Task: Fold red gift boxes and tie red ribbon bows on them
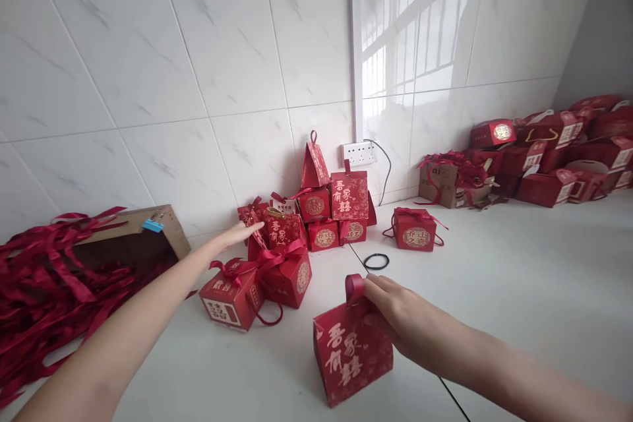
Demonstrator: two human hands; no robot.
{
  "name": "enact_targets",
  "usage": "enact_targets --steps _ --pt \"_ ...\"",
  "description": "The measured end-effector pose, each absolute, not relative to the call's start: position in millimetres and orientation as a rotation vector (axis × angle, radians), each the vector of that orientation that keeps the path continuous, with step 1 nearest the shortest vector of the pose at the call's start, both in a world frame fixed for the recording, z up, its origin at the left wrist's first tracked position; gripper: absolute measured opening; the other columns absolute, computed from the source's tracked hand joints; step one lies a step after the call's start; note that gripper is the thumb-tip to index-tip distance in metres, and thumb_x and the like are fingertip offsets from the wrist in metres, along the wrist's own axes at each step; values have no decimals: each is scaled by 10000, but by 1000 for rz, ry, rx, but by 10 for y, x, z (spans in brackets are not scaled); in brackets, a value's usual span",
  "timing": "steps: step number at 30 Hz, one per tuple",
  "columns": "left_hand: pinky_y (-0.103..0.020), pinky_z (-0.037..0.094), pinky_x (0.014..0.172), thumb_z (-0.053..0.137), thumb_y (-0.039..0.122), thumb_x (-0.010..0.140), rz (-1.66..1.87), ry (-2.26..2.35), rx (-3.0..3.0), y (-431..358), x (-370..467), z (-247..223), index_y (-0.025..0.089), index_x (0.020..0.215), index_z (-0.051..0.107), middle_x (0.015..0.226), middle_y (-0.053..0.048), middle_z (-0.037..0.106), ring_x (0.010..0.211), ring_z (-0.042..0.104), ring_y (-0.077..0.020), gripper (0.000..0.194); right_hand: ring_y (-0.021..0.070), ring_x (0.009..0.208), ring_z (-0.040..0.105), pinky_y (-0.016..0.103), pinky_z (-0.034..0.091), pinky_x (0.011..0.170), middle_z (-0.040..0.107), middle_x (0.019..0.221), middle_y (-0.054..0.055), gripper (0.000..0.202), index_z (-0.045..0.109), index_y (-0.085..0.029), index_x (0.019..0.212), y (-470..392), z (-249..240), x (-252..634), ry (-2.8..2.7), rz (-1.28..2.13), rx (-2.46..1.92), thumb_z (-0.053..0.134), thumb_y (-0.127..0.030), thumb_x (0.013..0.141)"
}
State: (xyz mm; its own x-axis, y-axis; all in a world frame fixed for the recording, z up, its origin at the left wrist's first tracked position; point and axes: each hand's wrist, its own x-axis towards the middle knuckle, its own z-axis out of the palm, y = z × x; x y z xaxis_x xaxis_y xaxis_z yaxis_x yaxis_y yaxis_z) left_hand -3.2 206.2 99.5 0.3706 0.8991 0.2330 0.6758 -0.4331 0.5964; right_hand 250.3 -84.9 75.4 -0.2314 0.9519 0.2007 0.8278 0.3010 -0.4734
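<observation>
My right hand (398, 313) is closed on the top edge of a red gift box (349, 359) with pale Chinese characters and a ribbon loop. This box has sloping sides and is close to me over the white tabletop. Farther off, my left hand (242, 234) reaches to a similar red gift box (284, 231) in the pile by the wall. Its fingers are at that box's left edge and partly hidden. Two cube-shaped red boxes with ribbon bows, a left one (230, 297) and a right one (289, 277), stand in front of it.
Stacked red boxes (315, 204) lean near the wall under a white power strip (359, 153). A black ring (376, 261) and a single bowed box (414, 231) are to their right. Red ribbons (64, 297) spill from a carton (173, 231) at left. More boxes (548, 184) crowd the far right.
</observation>
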Motion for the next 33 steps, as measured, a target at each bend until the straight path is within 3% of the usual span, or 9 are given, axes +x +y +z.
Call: enact_targets --steps 3,6,9,12,19,23,26,28,33 --pt "-429 453 862 566 591 662 495 1416 2317 1760 -97 1197 146 808 676 888 -150 694 960 607 -357 481 149 708 480 274 415 616 521 853 38 153 403 -199 818 -839 748 2511 -2149 334 -1572 366 -52 832" --pt "-416 372 986 602 627 628 328 1296 2458 1408 -31 1220 190 1006 673 1165 -118 621 1131 519 -347 582 154 713 498 275 417 616 527 853 45 155 421 -192 842 -834 740 2518 -2177 301 -1565 374 -45 828" --pt "-460 230 1084 579 656 649 28 1056 2724 1110 98 1070 353 1331 406 1490 -14 274 1358 232 -327 766 160 734 517 278 424 625 534 883 58 140 440 -184 888 -825 738 2526 -2186 275 -1553 399 -62 832" --pt "-590 218 1038 558 601 698 -173 1112 2855 919 145 869 386 1405 218 1522 -30 170 1347 236 -374 814 169 758 527 287 433 643 543 921 74 153 451 -173 949 -809 741 2551 -2198 255 -1563 437 -82 826" --pt "-518 380 936 427 457 811 59 1388 2791 706 -402 669 347 1374 341 1460 -58 333 1176 491 -369 580 186 835 545 310 441 712 567 968 93 207 474 -152 1009 -802 809 2597 -2205 259 -1568 481 -99 809" --pt "-550 358 950 505 406 742 159 1543 2646 661 -860 714 331 1313 453 1418 -62 407 1211 442 -401 578 195 832 544 323 438 705 570 972 107 189 481 -141 995 -825 829 2557 -2229 223 -1545 470 -106 810" --pt "-626 189 1033 603 401 642 427 1574 2610 529 -869 808 274 1235 545 1405 -89 420 1326 239 -435 610 197 812 546 323 436 689 572 960 108 180 484 -143 972 -836 826 2530 -2240 190 -1522 483 -114 794" --pt "-573 112 1089 586 447 666 732 1395 2563 328 -629 827 235 1251 521 1424 -109 385 1359 194 -383 625 199 804 550 321 439 680 572 947 105 175 485 -143 956 -843 821 2521 -2254 169 -1501 489 -120 784" --pt "-408 312 1071 422 635 771 1124 609 1920 -328 388 416 233 1344 336 1373 -110 435 1308 350 -278 706 193 791 554 322 449 676 572 896 77 140 502 -163 933 -852 793 2519 -2242 122 -1471 487 -183 796"
